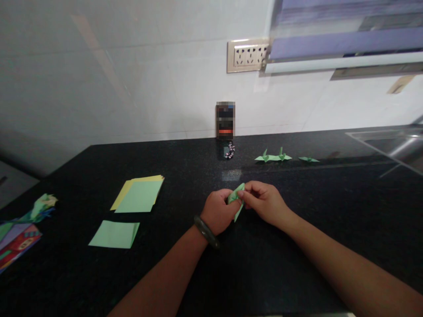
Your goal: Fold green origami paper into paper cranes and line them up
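Observation:
Between my two hands is a small folded piece of light green paper [237,193], held just above the dark countertop. My left hand [218,210], with a dark bangle [206,232] on its wrist, pinches the paper from the left, thumb across its face. On the other side my right hand [266,200] grips the paper's right edge between thumb and fingers. Left of them lies a folded green sheet [114,234]. Behind that sheet is a stack of square paper [139,193], green over yellow. Folded green paper cranes [273,157] stand in a row at the back right.
A phone-like device [225,119], blurred out, leans on the wall with a beaded bracelet [230,150] before it. Colourful paper items [23,240] lie at the far left. A metal sink [393,145] is at the right, wall sockets [249,56] above the black countertop [185,163].

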`<action>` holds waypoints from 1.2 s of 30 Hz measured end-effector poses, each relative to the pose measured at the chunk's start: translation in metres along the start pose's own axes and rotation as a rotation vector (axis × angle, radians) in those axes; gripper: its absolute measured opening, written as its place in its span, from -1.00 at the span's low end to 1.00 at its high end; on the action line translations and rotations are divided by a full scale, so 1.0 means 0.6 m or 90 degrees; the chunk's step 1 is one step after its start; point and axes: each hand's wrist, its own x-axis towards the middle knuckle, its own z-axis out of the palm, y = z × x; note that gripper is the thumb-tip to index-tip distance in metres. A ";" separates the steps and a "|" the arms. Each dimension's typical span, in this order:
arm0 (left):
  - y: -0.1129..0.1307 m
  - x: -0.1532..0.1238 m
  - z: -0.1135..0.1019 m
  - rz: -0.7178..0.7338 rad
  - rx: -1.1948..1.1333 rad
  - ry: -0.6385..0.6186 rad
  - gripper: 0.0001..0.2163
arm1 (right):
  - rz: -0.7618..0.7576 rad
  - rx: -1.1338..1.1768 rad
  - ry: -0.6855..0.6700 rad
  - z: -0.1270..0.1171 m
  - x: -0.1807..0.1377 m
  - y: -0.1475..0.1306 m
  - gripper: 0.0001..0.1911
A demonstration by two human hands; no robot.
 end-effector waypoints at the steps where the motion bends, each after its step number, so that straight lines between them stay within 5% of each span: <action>1: 0.000 0.000 0.000 0.002 0.001 0.000 -0.80 | 0.010 0.017 -0.002 0.000 0.000 0.001 -0.81; 14: -0.006 0.000 0.000 0.023 -0.026 -0.012 -0.79 | 0.057 0.098 0.000 -0.003 0.003 -0.002 -0.77; 21: 0.010 -0.002 -0.002 -0.081 -0.145 -0.086 -0.79 | 0.077 0.186 -0.074 -0.006 0.006 0.006 -0.80; 28: 0.024 -0.005 -0.007 -0.091 -0.227 -0.132 -0.78 | 0.071 0.308 -0.132 -0.013 0.006 0.006 -0.78; 36: 0.019 -0.005 -0.005 -0.092 -0.159 -0.146 -0.79 | 0.089 0.337 -0.129 -0.013 0.006 0.005 -0.77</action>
